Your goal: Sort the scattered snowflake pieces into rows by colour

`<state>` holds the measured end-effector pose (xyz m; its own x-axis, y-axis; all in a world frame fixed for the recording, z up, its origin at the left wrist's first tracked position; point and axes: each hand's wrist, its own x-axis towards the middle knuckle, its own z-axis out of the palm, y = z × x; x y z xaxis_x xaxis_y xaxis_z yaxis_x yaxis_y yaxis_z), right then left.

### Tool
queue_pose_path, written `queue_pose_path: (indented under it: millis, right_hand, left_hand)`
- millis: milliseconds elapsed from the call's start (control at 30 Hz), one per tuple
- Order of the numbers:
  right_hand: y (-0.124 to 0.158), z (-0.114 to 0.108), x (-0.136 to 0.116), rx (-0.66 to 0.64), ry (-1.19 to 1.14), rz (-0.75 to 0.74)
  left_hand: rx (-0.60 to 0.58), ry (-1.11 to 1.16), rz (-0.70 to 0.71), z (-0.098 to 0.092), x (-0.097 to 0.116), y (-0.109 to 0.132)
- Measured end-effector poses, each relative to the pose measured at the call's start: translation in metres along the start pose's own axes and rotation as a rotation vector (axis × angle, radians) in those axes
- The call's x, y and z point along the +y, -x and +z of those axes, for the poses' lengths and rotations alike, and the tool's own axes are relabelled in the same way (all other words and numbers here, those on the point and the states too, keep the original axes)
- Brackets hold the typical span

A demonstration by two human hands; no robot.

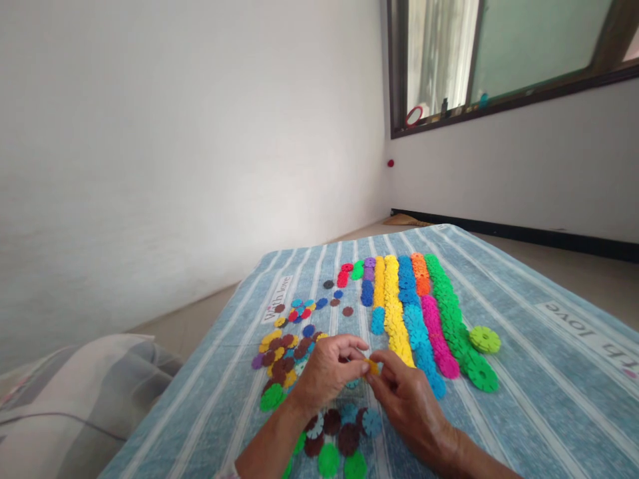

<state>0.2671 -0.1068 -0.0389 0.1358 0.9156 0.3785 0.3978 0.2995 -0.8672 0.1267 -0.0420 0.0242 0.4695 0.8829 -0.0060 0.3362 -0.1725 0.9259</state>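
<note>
My right hand (412,392) has its fingers curled, thumb and forefinger closed on a small yellow piece (372,366), which sits between the two hands. My left hand (332,366) is partly closed, forefinger arched above the thumb and thumb tip at the piece's edge; I cannot tell whether it grips.

Taking the yellow piece as the dial's centre, I find loose brown and light-blue discs (348,439) at six to seven o'clock, with green discs (328,460) beyond them at seven. At nine I see a mixed pile (284,362), mainly brown and yellow, partly hidden by my left hand; at ten, a small multicoloured cluster (302,311).

Toward one o'clock I note a yellow row (397,326) of overlapping discs, then, near two, a magenta row (439,336) and a long green row (449,313). Two yellow-green discs (484,339) lie just above three. All rest on a striped blue cloth (549,372).

Farther out, I see rumpled fabric (90,392) at nine and a window (539,53) at one.
</note>
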Motion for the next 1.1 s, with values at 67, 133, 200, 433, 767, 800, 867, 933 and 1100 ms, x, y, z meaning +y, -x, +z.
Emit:
queue_pose_path:
  millis: [67,133,200,433,767,800,867,933,1100]
  right_hand:
    - [-0.001,-0.001,-0.002,-0.004,-0.044,0.022]
    - [-0.002,-0.001,-0.003,-0.021,-0.108,0.053]
    - [-0.004,-0.001,-0.001,-0.036,-0.174,0.08]
    - [-0.004,-0.001,0.005,-0.033,-0.16,0.068]
    - [0.004,0.003,0.002,-0.11,-0.029,-0.061]
    - [0.004,0.003,0.001,-0.11,-0.021,-0.066]
    - [0.003,0.002,0.001,-0.116,-0.012,-0.075]
    - [0.003,0.001,-0.001,-0.129,-0.016,-0.077]
    - [0.004,0.0,-0.002,-0.164,-0.016,-0.075]
  left_hand:
    - [-0.012,0.064,-0.034,0.001,-0.001,-0.001]
    - [-0.033,0.107,-0.074,0.0,0.0,-0.002]
    - [-0.072,0.127,-0.102,-0.002,0.001,-0.005]
    - [0.021,-0.104,0.025,-0.007,-0.013,-0.047]
    - [-0.01,-0.825,0.408,0.021,-0.028,-0.095]
    - [-0.019,-0.832,0.414,0.021,-0.029,-0.096]
    - [-0.024,-0.829,0.408,0.021,-0.031,-0.099]
    - [-0.02,-0.821,0.388,0.02,-0.032,-0.103]
    - [-0.04,-0.821,0.341,0.02,-0.035,-0.112]
